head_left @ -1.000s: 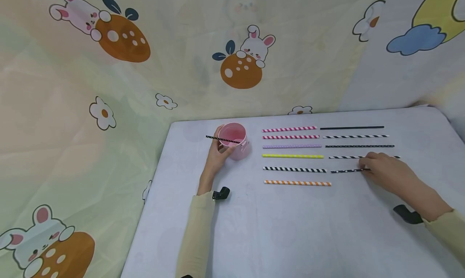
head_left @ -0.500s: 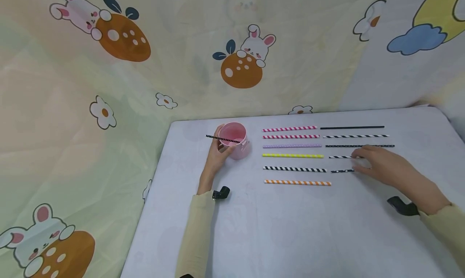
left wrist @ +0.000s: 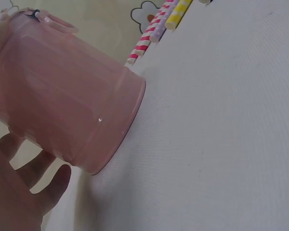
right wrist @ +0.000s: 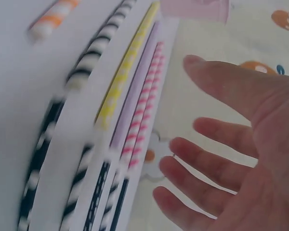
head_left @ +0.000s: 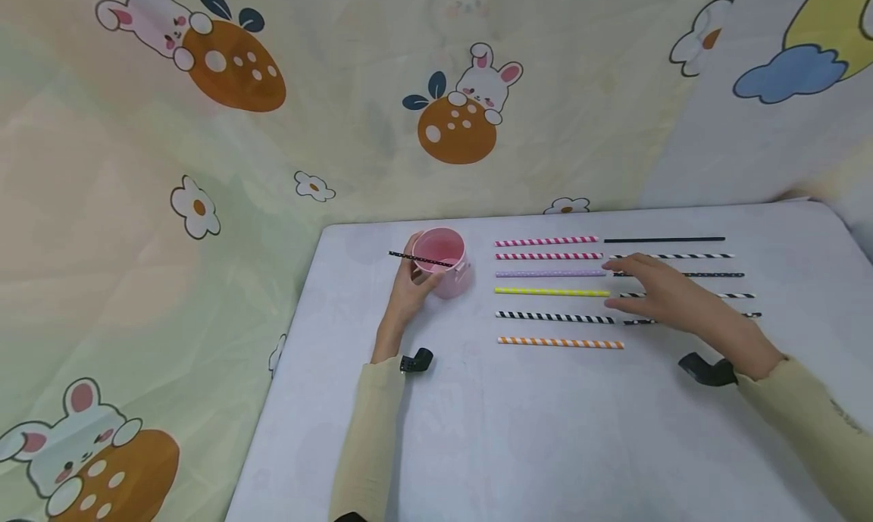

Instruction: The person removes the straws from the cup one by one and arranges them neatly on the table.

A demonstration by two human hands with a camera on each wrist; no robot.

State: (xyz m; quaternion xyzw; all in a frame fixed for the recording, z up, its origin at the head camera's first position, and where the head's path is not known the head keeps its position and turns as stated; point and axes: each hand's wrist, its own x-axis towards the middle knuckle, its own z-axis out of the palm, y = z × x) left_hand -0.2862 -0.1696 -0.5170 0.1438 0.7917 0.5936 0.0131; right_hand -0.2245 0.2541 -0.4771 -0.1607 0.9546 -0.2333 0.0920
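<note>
My left hand (head_left: 407,295) curls round the left side of a pink translucent cup (head_left: 452,283), which stands upright on the table. Across the cup's mouth lies a thin black dotted straw (head_left: 404,257), its left end jutting out past the rim above my fingers. In the left wrist view the fingers lie against the cup wall (left wrist: 72,91). My right hand (head_left: 671,295) hovers over the row of black-patterned straws with thumb and fingers spread. Nothing is held in it. Just left of its fingertips lie a purple straw (head_left: 546,273) and a yellow straw (head_left: 546,291).
Two pink-striped straws (head_left: 546,242) lie at the back. Nearer are a black-and-white striped straw (head_left: 555,317) and an orange-striped straw (head_left: 559,343). The right column holds a plain black straw (head_left: 664,239) and several patterned ones. A printed curtain (head_left: 355,128) hangs behind the white table (head_left: 518,431).
My right hand has moved left from the lower black-patterned straws, fingers spreading as it goes. The left hand stays on the cup, and the straws have not visibly moved.
</note>
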